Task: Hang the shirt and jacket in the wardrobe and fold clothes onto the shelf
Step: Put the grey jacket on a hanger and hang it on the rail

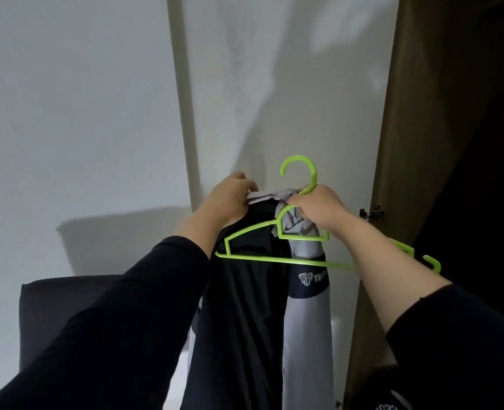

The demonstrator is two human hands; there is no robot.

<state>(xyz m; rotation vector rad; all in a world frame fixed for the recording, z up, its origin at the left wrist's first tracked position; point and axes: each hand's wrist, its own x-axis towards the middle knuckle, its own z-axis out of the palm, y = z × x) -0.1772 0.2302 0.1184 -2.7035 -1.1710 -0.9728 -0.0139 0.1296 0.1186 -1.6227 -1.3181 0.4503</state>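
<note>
White wall behind black-and-grey jacket (244, 306), green hanger (274, 258).

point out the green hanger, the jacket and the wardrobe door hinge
green hanger (299, 170): head view, on its hook.
jacket (244, 306): head view, on the dark hanging panel.
wardrobe door hinge (370, 213): head view, on the metal hinge body.

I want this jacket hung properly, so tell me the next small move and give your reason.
Probably slide the green hanger into the jacket's left shoulder. The right hand holds the hanger's neck with bunched collar fabric, and the left hand pinches the collar open, yet the hanger's bar and left arm lie outside the cloth.
</note>
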